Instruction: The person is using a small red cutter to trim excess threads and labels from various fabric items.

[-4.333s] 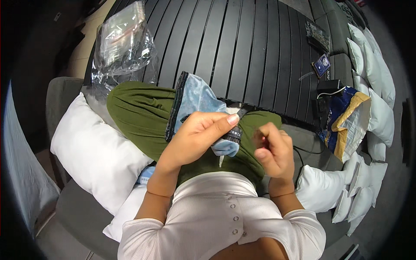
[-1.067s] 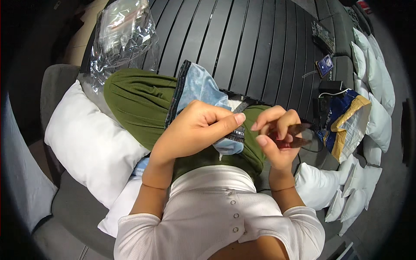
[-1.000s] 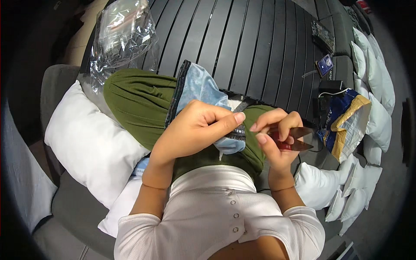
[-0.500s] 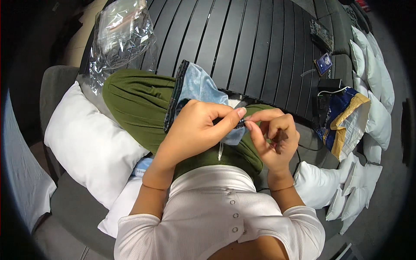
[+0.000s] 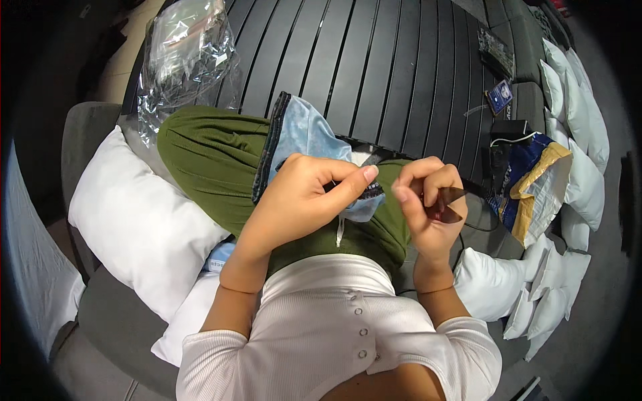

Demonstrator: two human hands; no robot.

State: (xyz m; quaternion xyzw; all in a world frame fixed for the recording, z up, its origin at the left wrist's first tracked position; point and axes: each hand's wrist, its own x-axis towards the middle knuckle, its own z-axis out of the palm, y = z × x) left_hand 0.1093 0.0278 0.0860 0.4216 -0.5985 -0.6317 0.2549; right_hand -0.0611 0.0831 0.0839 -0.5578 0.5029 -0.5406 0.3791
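My left hand is closed, thumb pressed against the forefinger, on a light blue garment lying over my lap. A dark band with pale lettering runs from under the thumb, and a dark edge shows at the garment's left side. To the right, apart from the cloth, my right hand is raised with its fingers curled. Within its fingers sits a small dark tool with pointed, blade-like ends; the palm partly hides it, so its exact kind is unclear.
A black slatted table stands before my knees, with a clear plastic bag at its left. White cushions lie at my left, and more white cushions at my right. A blue and gold sack sits beyond the right hand, near a cable.
My right hand has drawn away from the band to the right, opening a gap between the two hands. The dark tool in it shows more. My left hand has hardly moved.
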